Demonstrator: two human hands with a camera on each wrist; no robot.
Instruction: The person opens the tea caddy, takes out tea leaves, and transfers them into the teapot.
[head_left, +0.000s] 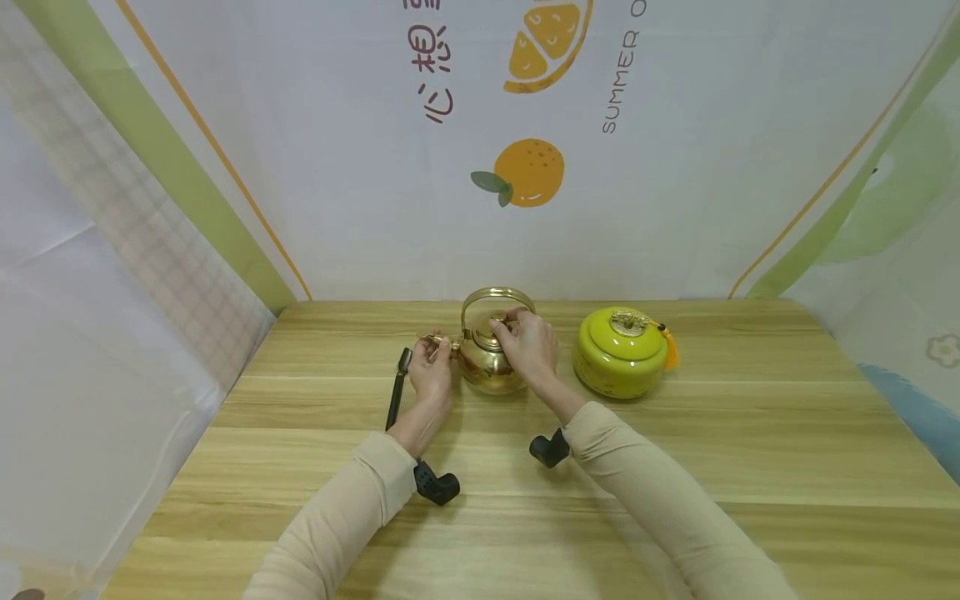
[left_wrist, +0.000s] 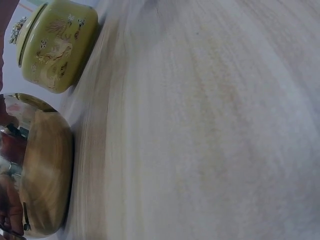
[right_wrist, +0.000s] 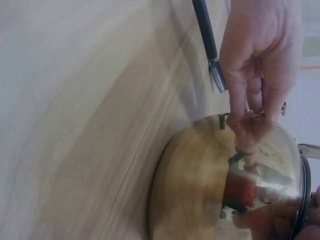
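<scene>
A shiny gold teapot [head_left: 489,371] with an upright hoop handle [head_left: 497,292] stands near the back of the wooden table. My left hand [head_left: 431,375] pinches its spout [head_left: 435,339] between thumb and fingers. On the other side, the fingers of my right hand [head_left: 532,348] grip the knob on the lid [head_left: 487,335], which sits at the pot's mouth. The right wrist view shows the left hand [right_wrist: 260,55] from the side, mirrored in the teapot's polished body [right_wrist: 195,185]. Only a few right fingertips [right_wrist: 312,220] appear at that view's edge.
A yellow-green lidded jar [head_left: 618,362] with an orange tassel [head_left: 671,348] stands right of the teapot. A black-handled tool with a metal scoop-like end [head_left: 397,387] lies left of it, partly behind the left wrist. A printed cloth [head_left: 360,208] hangs behind the table.
</scene>
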